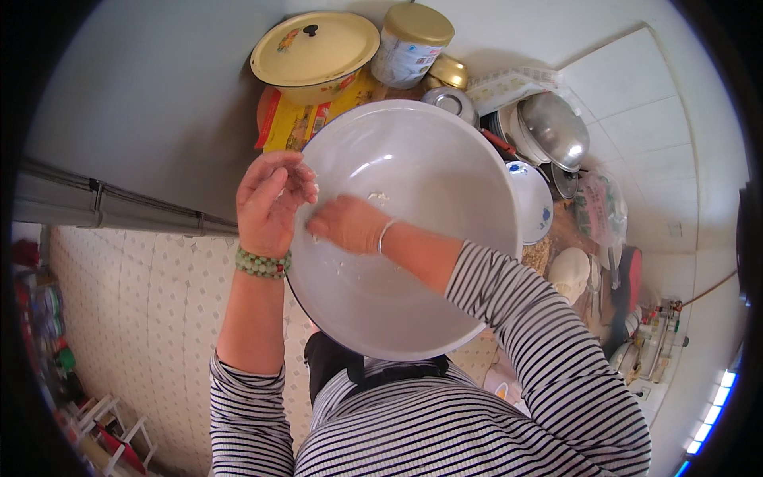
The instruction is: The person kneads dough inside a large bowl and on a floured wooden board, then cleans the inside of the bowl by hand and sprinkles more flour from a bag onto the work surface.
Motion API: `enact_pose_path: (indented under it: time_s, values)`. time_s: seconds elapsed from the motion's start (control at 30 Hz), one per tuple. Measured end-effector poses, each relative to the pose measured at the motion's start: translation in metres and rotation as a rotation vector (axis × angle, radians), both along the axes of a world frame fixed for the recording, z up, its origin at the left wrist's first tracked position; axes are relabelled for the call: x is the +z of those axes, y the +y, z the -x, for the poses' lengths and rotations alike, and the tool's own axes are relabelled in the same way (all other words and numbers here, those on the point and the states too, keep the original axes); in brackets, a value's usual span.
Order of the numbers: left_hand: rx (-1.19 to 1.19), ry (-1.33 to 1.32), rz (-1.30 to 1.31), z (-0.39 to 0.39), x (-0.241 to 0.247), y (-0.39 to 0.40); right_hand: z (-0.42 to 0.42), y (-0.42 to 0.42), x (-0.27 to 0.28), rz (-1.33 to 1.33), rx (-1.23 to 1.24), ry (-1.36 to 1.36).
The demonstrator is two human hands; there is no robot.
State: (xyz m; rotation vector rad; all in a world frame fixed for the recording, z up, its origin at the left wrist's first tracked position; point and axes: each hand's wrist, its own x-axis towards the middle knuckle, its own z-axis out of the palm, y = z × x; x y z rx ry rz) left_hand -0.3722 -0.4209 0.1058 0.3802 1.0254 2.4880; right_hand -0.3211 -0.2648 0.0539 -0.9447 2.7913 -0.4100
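A large white enamel basin (417, 298) with a dark blue rim edge stands in front of my body. Over its left rim I hold up my left hand (268, 206), the palm turned inward and the fingers loosely curled. Pale bits of dough or flour paste cling to those fingertips, and I see nothing else in that hand. Inside the basin, near its left wall, is my right hand (351, 225), blurred, with its fingertips pointing left. Whether it holds anything is unclear. Small scraps of dough (378, 195) stick to the basin's inner surface around it.
Behind the basin stand a lidded yellow enamel pot (316, 53) and a gold-lidded can (414, 45). To the right are a blue-patterned white plate (530, 203), a metal bowl (554, 131), a plastic bag (599, 206) and a pale dough-like lump (569, 274). Tiled floor (149, 310) lies left.
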Motion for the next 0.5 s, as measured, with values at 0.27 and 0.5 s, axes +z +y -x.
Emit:
enact_pose_path:
  time_s: [0.27, 0.5]
  values:
    - [0.011, 0.045, -0.011, -0.001, -0.003, 0.004, 0.022, 0.104, -0.009, -0.015, -1.064, 0.030]
    - [0.026, 0.025, 0.054, 0.003, -0.007, -0.003, -0.013, -0.024, 0.008, -0.072, -0.216, -0.208]
